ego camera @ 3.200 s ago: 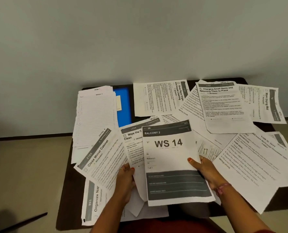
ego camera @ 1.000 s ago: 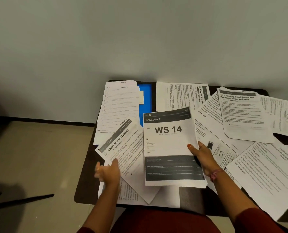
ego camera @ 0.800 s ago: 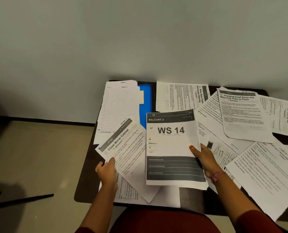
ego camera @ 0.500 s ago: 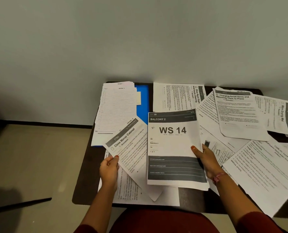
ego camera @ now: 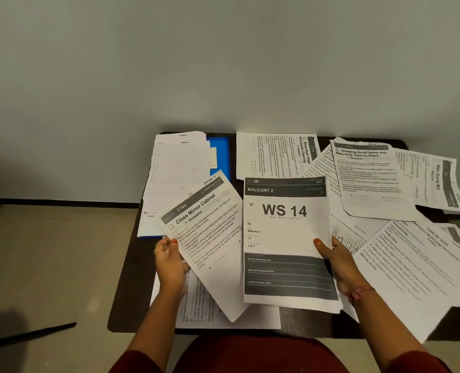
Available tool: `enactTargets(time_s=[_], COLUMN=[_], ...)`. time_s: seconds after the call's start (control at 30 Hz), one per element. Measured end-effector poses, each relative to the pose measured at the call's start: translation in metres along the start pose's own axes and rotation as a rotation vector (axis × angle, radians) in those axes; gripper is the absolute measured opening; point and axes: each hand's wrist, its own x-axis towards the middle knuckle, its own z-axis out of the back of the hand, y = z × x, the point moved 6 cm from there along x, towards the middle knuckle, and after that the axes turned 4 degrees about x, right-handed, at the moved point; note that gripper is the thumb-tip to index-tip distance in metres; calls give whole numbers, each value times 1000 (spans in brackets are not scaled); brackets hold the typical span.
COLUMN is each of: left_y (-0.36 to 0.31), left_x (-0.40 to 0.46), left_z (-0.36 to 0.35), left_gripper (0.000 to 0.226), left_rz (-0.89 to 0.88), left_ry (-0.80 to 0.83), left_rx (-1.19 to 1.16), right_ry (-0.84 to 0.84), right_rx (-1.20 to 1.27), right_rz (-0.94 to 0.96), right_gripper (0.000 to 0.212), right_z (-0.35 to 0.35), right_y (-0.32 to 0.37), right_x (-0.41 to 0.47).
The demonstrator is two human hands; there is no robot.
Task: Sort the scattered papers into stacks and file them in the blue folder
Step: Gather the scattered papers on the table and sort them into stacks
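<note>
I see the WS 14 sheet point(ego camera: 286, 238) at centre frame, pinched at its right edge by the right hand point(ego camera: 339, 265). The left hand point(ego camera: 169, 262) grips the Close Mirror Cabinet sheet point(ego camera: 210, 238) left of centre. The blue folder point(ego camera: 220, 154) peeks out above, under lined papers point(ego camera: 180, 179) on the table point(ego camera: 126, 292).

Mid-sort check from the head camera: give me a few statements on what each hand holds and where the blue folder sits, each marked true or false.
1. The right hand grips the WS 14 sheet. True.
2. The left hand is empty. False: it pinches the Close Mirror Cabinet sheet.
3. The blue folder lies partly under the lined pages. True.
4. The blue folder sits at the table's right end. False: it is at the far left.
</note>
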Motion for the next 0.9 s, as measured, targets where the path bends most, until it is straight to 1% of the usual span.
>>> enactTargets(time_s=[0.17, 0.27, 0.3, 0.4, 0.43, 0.47, 0.5, 0.53, 0.6, 0.63, 0.73, 0.77, 0.9], left_y=[-10, -11, -11, -11, -11, -11, -11, -10, -10, -10, -10, -9, -8], left_x=[4, 9, 11, 13, 14, 14, 14, 14, 14, 15, 15, 16, 15], left_z=[-15, -21, -23, -29, -30, -31, -31, -32, -33, -34, -36, -37, -44], left_gripper=[15, 10, 8, 7, 8, 10, 12, 13, 15, 15, 14, 13, 13], left_rz=[-16, -8, -8, -16, -18, -20, -22, -23, -32, -32, -34, -38, -51], left_ry=[30, 42, 45, 58, 61, 62, 62, 60, 54, 49, 48, 49, 55], left_rx=[-12, -11, -4, 12, 15, 22, 29, 36, 51, 58, 60, 67, 116], right_ry=[2, -1, 0, 11, 15, 18, 16, 7, -2, 0, 3, -1, 45], right_rx=[27, 44, 46, 55, 64, 76, 84, 77, 58, 59, 80, 76, 58], right_rz=[-9, 1, 4, 4, 7, 9, 6, 8, 6, 7, -7, -10, -15], right_gripper=[37, 44, 49, 79, 76, 66, 61, 67, 91, 90, 52, 45, 38], right_z=[0, 1, 0, 2, 2, 3, 4, 5, 8, 8, 8, 8, -4], right_y=[0, 1, 2, 3, 2, 2, 2, 1, 0, 0, 0, -2, 4], right_x=[-1, -1, -2, -2, -2, -1, -1, 0, 2, 3, 6, 7, 5])
